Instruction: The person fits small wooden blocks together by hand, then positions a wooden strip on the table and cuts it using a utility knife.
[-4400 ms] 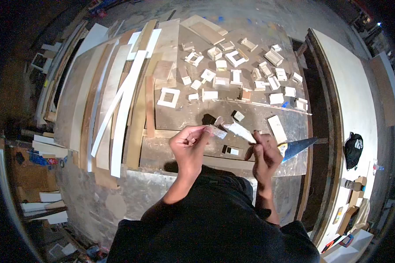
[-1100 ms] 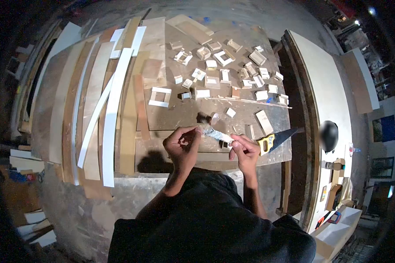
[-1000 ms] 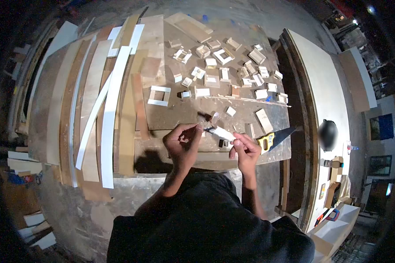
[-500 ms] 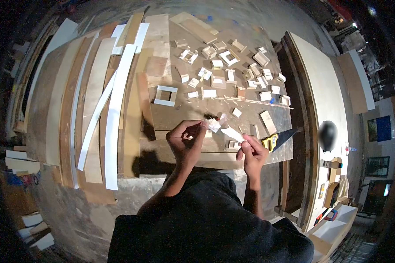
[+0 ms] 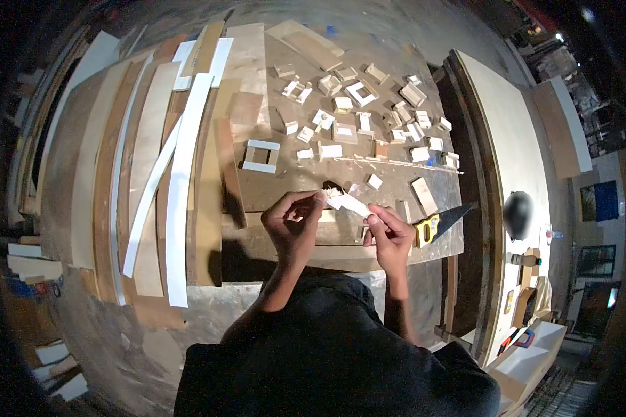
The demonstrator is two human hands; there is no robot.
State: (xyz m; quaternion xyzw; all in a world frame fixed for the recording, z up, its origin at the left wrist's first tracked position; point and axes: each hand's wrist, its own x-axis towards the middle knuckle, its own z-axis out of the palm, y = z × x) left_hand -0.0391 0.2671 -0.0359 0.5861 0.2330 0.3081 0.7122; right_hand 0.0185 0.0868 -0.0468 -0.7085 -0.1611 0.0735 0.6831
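My left hand (image 5: pixel 295 219) pinches a small crumpled, ragged whitish piece (image 5: pixel 332 194) between thumb and fingertips. Between thumb and fingers, my right hand (image 5: pixel 391 235) holds a flat pale strip (image 5: pixel 355 206) with a rough end. The strip's far end meets or overlaps the ragged piece; whether they are joined I cannot tell. Both hands are above the near part of the worktable (image 5: pixel 257 198). A handsaw (image 5: pixel 428 231) with a yellow handle lies just right of my right hand. Beyond my hands sits a small wooden block (image 5: pixel 374 181).
Several small wooden assemblies (image 5: pixel 345 132) are spread over the table's far side. Long boards and white strips (image 5: pixel 181 187) lie on the left. A second bench (image 5: pixel 515 139) on the right bears a dark rounded object (image 5: pixel 518 215) and tools. A thin stick (image 5: pixel 396 163) crosses the table.
My right hand has moved left and slightly up, bringing the pale strip against the ragged piece in my left hand. My left hand stays nearly in place.
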